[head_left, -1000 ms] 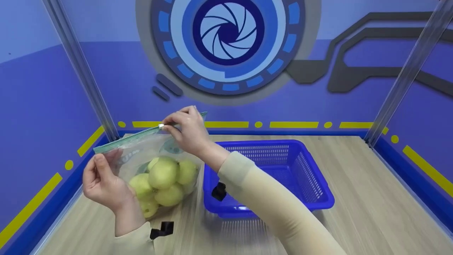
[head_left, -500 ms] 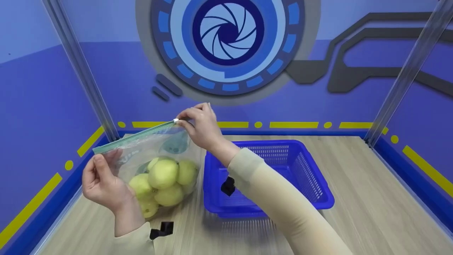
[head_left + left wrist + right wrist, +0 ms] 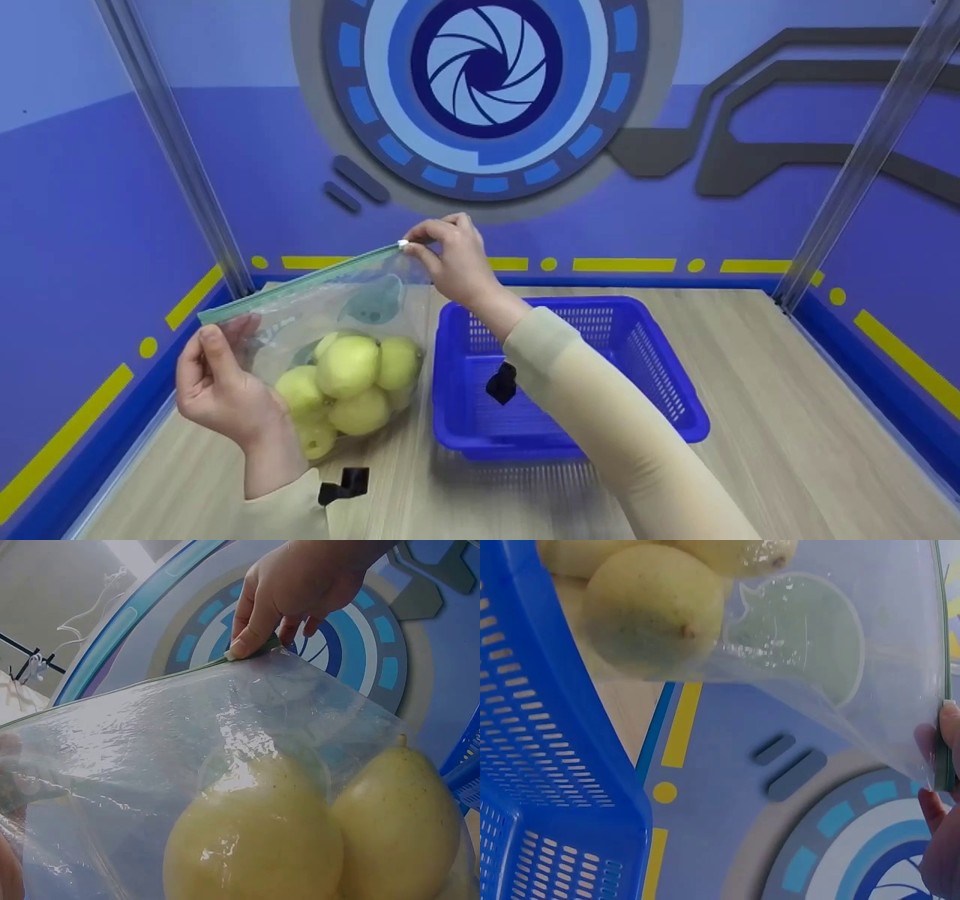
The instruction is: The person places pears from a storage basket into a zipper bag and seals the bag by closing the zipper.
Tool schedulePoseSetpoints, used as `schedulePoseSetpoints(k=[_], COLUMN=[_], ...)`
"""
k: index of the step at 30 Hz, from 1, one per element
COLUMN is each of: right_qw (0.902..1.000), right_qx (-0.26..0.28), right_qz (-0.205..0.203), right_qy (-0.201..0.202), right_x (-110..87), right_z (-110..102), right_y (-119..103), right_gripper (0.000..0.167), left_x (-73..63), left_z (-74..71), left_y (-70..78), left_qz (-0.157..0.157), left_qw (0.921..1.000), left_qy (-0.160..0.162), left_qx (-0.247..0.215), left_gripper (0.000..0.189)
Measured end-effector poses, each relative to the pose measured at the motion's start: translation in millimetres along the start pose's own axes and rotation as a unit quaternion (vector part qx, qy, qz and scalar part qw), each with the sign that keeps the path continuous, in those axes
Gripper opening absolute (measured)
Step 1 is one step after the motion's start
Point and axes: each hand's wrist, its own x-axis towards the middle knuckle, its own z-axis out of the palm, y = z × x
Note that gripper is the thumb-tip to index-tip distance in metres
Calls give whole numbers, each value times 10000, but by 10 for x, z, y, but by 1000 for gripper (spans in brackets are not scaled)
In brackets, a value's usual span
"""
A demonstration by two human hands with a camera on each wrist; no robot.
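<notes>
A clear zip bag (image 3: 300, 322) with a green top strip holds several yellow-green pears (image 3: 348, 366); their stems show in the left wrist view. My left hand (image 3: 229, 390) pinches the bag's upper left corner between thumb and fingers. At the far right end of the strip, my right hand (image 3: 457, 259) pinches the white slider (image 3: 403, 244) with thumb and fingertips. The strip slants up to the right, pulled straight between both hands. In the right wrist view a green printed shape (image 3: 799, 637) shows on the bag beside the pears.
A blue perforated plastic basket (image 3: 570, 448) stands on the wooden table (image 3: 772, 420) just right of the bag, under my right forearm. Blue printed panels (image 3: 570, 240) close in the back and both sides. Metal posts (image 3: 172, 150) rise at the back corners.
My right hand has slid the white slider up and right along the strip, from about mid-strip to its right end. My left hand and the pears have hardly moved.
</notes>
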Motion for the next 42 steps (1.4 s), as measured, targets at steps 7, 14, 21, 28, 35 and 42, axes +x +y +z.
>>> schedulePoseSetpoints(k=[7, 14, 21, 28, 35, 42], right_qw=[9997, 9986, 9970, 9908, 9669, 9151], right_qx=[107, 276, 507, 856, 1869, 1787], right_qz=[199, 440, 582, 114, 1278, 1957], right_qy=[-6, -85, -92, 1038, -1176, -3040], right_x=[-2, 2, -3, -325, -1117, -1346], right_z=[-63, -112, -107, -29, 195, 547], right_y=[81, 149, 156, -223, -726, -820], right_gripper=[19, 19, 19, 36, 14, 50], left_x=[11, 15, 30, 55, 46, -15], left_z=[-17, -28, -31, -34, -35, 7], left_y=[12, 26, 32, 61, 66, 94], left_qz=[10, -58, -16, -57, -291, 138], left_qw=[10000, 10000, 10000, 9998, 9995, 9966], left_qy=[8, 59, 50, 117, 81, -536], left_qx=[61, 17, 33, 134, 103, 615], left_gripper=[14, 14, 14, 15, 15, 13])
